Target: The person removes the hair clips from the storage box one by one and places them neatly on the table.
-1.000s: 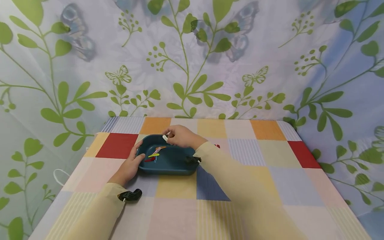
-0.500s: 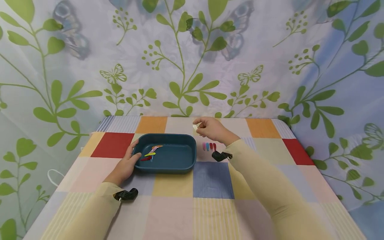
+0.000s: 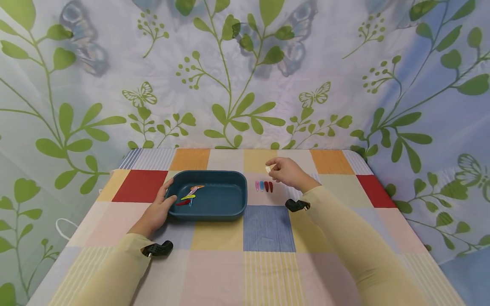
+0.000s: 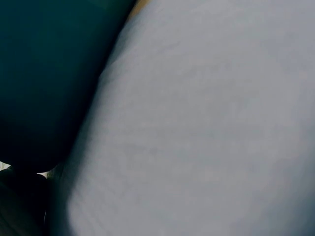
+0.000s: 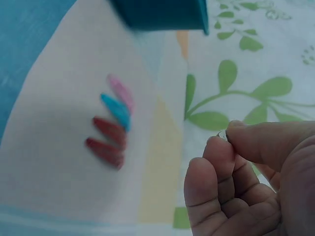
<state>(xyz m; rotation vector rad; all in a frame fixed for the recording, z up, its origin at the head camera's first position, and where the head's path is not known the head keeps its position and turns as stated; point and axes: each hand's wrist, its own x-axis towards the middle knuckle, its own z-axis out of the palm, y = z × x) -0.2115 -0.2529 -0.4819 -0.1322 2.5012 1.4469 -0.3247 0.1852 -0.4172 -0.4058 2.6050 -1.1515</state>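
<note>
My left hand point(image 3: 155, 216) grips the left end of a dark blue rectangular tray point(image 3: 214, 217), with the thumb at its rim. Inside the tray, toward its left side, lie several hair clips point(image 3: 189, 196) in orange, pink, yellow, red and blue. Between thumb and forefinger my right hand point(image 3: 289, 173) pinches a small white hair clip point(image 3: 268, 169), mostly covered by the fingertips in the right wrist view. Just left of and below that hand, a pink clip point(image 3: 257, 185), a blue clip point(image 3: 262, 185) and two red clips point(image 3: 269, 187) form a row on the cloth.
A patchwork cloth point(image 3: 214, 272) covers the table. Behind it hangs a curtain point(image 3: 229, 76) with leaves and butterflies. A white cable loop point(image 3: 63, 229) shows at the table's left edge. Black wrist cameras sit on both sleeves.
My right hand has carried the white hair clip from above the tray rightward, past its right end, to above the row of clips. My left hand has stayed on the tray.
</note>
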